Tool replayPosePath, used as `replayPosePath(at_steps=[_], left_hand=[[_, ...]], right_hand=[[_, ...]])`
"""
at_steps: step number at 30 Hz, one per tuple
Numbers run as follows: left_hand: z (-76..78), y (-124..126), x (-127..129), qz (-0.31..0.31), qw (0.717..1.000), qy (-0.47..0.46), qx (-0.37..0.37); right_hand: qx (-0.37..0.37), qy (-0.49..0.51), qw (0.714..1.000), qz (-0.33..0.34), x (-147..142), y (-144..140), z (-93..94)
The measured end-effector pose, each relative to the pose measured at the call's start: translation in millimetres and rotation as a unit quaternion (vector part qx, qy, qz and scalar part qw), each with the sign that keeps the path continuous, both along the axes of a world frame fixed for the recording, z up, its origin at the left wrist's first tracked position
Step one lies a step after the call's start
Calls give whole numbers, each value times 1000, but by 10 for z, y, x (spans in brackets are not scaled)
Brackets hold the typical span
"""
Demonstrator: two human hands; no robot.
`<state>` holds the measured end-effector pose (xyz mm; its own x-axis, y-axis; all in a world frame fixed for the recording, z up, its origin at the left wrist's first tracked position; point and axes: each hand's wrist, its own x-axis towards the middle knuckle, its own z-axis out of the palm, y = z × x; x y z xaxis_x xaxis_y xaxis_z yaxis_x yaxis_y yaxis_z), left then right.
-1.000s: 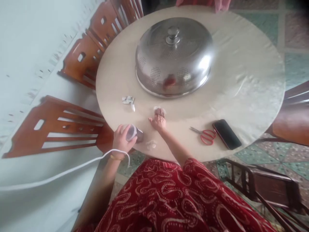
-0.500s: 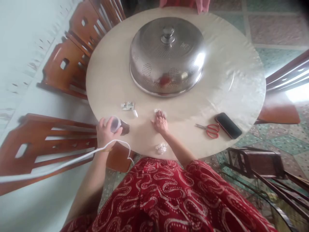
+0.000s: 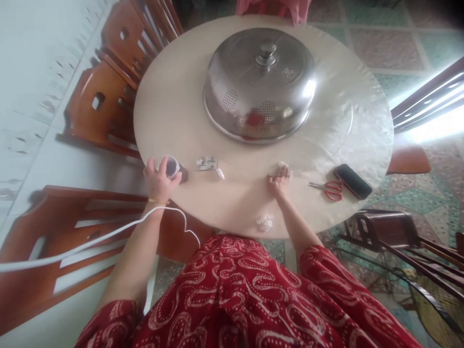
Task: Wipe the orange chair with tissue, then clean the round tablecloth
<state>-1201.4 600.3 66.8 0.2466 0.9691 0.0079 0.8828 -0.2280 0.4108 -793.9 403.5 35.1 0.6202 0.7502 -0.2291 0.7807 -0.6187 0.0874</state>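
Left hand [image 3: 159, 180] wrapped in a firm grip round small jar [image 3: 169, 166] at counter [image 3: 174, 111] edge, steadying it; right hand [image 3: 279, 181] flat, fingers pressing white scrap [image 3: 283, 167].

Stood at the middle of the round table [image 3: 174, 104]: a perforated steel dome cover [image 3: 260, 84] with a knob on top. Lay near the right edge: red-handled scissors [image 3: 329, 189], just beside a black phone [image 3: 353, 181]. Ranged along the left side: wooden chairs [image 3: 105, 104], with patterned floor tiles [image 3: 409, 193] beyond on the right.
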Motion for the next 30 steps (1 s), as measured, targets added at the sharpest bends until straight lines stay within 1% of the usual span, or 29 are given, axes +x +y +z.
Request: replayPosePath(at_steps=[1,3,4,5,6,7,9,10,11,13,15,16,18,20,21,23,25,26,28,30], left_hand=[[-52,83,9,1,1000,0,-2],[-136,221,20,3,1000,-1,-12],[-161,272,15,6,1000,-2,-19],[-169,307,5,12,1000,-1,-27],[-161,324,-9,18,999,1,-33],[-137,323,-22,22,999,4,-34],[-62,262,-9,15,1000,14,-23],[-25,205,33,-6,1000,17,-17],[0,133,108,-43,999,16,-16],[-7,-37,359,-161,986,0,-38],[-107,-198,705,-291,953,-17,-80],[-185,-259,886,-327,940,-17,-95],[-362,-332,1191,-352,928,0,-120],[-521,-356,1349,-341,930,6,-137],[-584,-365,1359,-329,934,-2,-141],[-671,-408,1243,-292,944,-46,-144],[-716,-504,990,-222,959,-103,-145],[-726,-572,833,-179,964,-130,-147],[-721,-730,503,-93,968,-175,-156],[-683,-892,195,-27,964,-204,-169]], right_hand=[[9,24,999,32,-286,61,-44],[9,94,988,125,-840,63,-84],[3,125,979,163,-1041,22,-81],[-3,145,972,185,-1161,-26,-65],[-10,153,970,188,-1196,-66,-44],[-17,149,973,176,-1155,-83,-22],[-26,118,985,126,-949,-21,0],[-29,103,989,104,-846,58,-8],[-31,95,991,92,-782,160,-29],[-34,107,988,103,-817,384,-96],[-37,141,979,141,-1029,553,-159],[-37,158,974,160,-1151,596,-178],[-36,172,969,174,-1316,602,-185],[-34,162,973,163,-1312,556,-163],[-31,152,976,151,-1256,541,-152],[-23,133,983,128,-1116,570,-156],[-14,131,984,117,-1046,691,-214],[-9,138,983,118,-1066,777,-260],[-3,169,976,139,-1228,947,-357],[1,212,960,186,-1516,1031,-417]])
